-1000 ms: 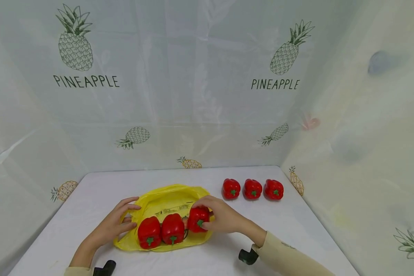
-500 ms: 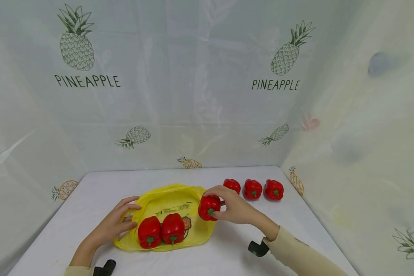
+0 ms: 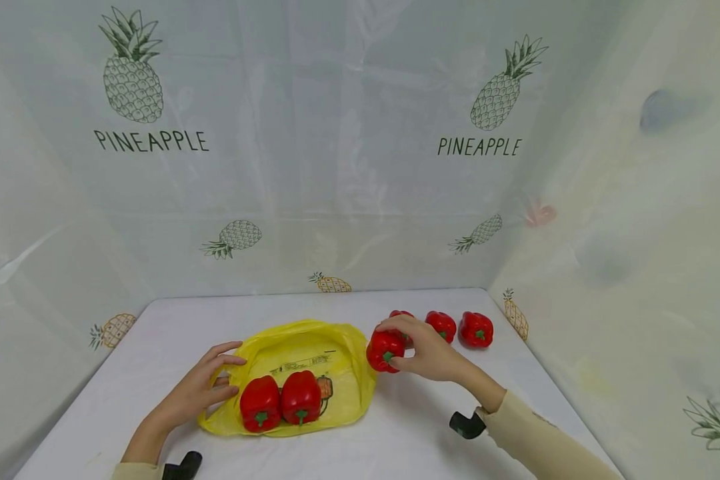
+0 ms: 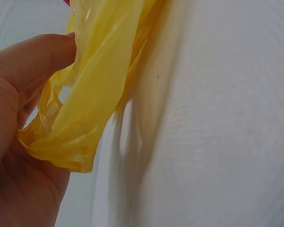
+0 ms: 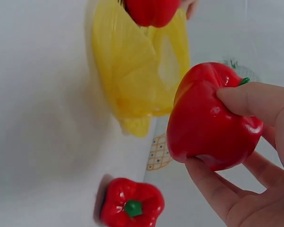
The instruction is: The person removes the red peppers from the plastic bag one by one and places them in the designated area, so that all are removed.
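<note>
My right hand holds a red bell pepper with a green stem, thumb on one side and fingers on the other. It is raised just right of a yellow plastic bag. In the right wrist view the held pepper fills the grasp. At the bag's left edge, my left hand holds the mouth apart, and the left wrist view shows the thumb against the yellow film. Inside the bag lie two red peppers side by side, the left one and the right one.
Three more red peppers stand in a row at the back right of the white table: one mostly behind my right hand, a middle one and a right one. A pineapple-print curtain hangs behind the table.
My right hand has lifted one pepper out of the bag and carried it right and back, toward the row. The left hand and the other two bagged peppers stay in place.
</note>
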`<state>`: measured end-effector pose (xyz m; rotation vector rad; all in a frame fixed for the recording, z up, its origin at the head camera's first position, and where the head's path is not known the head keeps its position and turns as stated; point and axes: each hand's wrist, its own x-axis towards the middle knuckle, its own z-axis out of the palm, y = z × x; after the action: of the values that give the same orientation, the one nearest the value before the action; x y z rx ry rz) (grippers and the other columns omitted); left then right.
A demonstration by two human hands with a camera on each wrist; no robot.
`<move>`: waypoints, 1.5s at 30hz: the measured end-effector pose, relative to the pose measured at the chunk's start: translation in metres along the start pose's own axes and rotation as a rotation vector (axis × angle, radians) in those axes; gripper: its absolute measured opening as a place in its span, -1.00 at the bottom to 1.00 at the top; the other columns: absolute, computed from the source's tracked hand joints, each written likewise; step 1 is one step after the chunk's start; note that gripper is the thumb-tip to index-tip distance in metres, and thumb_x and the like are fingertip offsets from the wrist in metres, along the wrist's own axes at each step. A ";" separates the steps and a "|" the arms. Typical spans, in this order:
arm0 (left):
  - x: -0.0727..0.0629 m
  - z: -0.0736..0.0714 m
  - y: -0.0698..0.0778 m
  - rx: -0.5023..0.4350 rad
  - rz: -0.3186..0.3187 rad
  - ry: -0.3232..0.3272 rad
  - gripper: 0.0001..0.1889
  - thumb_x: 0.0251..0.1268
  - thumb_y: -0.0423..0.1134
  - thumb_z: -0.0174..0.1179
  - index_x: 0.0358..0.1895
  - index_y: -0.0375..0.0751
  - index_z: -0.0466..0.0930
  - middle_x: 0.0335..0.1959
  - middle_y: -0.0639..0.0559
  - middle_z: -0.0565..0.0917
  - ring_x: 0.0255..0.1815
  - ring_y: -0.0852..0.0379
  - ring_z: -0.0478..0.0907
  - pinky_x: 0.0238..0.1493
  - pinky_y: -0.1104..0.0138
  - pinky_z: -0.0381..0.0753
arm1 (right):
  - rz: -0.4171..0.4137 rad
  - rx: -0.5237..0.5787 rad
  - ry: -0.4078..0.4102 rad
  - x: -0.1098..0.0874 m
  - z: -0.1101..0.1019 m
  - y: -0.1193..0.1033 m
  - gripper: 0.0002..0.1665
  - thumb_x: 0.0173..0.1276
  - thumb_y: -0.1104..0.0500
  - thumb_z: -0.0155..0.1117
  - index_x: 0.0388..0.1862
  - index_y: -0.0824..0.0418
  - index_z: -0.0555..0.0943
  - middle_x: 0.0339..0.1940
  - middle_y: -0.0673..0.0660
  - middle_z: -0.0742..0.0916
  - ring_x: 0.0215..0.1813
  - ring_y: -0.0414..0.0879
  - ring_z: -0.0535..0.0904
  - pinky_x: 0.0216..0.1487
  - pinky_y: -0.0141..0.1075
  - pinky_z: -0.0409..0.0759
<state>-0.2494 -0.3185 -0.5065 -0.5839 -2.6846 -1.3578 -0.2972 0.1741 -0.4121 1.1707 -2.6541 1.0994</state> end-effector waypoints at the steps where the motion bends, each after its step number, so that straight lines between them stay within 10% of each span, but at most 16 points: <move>1: 0.000 0.000 0.000 -0.001 -0.001 0.000 -0.57 0.31 -0.34 0.49 0.21 -0.12 0.63 0.62 -0.16 0.25 0.47 -0.36 0.36 0.22 0.08 0.74 | 0.002 -0.004 0.006 -0.001 -0.001 0.002 -0.27 0.28 0.30 0.60 0.40 0.03 0.56 0.31 -0.06 0.64 0.26 -0.06 0.61 0.08 -0.32 0.79; 45: 0.001 -0.001 -0.003 0.001 -0.036 0.003 -0.61 0.33 -0.30 0.49 0.18 -0.04 0.66 0.62 -0.13 0.24 0.50 -0.36 0.36 0.24 0.09 0.73 | 0.121 -0.047 -0.012 -0.039 -0.010 0.064 -0.25 0.21 0.21 0.67 0.36 -0.01 0.59 0.31 -0.03 0.67 0.36 0.07 0.56 0.13 -0.13 0.82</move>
<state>-0.2517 -0.3200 -0.5080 -0.5355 -2.7069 -1.3642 -0.3141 0.2351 -0.4541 1.0245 -2.7768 1.0421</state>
